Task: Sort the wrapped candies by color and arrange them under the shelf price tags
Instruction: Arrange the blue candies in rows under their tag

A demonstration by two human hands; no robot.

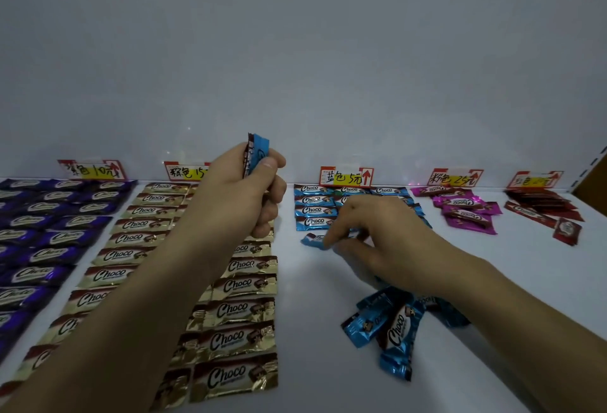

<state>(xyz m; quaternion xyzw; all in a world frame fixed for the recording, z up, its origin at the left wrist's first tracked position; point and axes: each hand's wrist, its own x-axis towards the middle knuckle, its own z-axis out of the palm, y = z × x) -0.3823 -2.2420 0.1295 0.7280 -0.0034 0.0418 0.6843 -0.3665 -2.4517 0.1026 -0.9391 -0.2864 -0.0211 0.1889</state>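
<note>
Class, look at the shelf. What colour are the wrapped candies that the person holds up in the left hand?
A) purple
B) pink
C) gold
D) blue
D: the left hand grips blue candies, their ends sticking up above the fingers.

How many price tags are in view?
5, along the back wall: purple-row tag, gold-row tag, blue-row tag, pink-row tag, red-row tag; gold-row tag partly behind the left hand.
</note>
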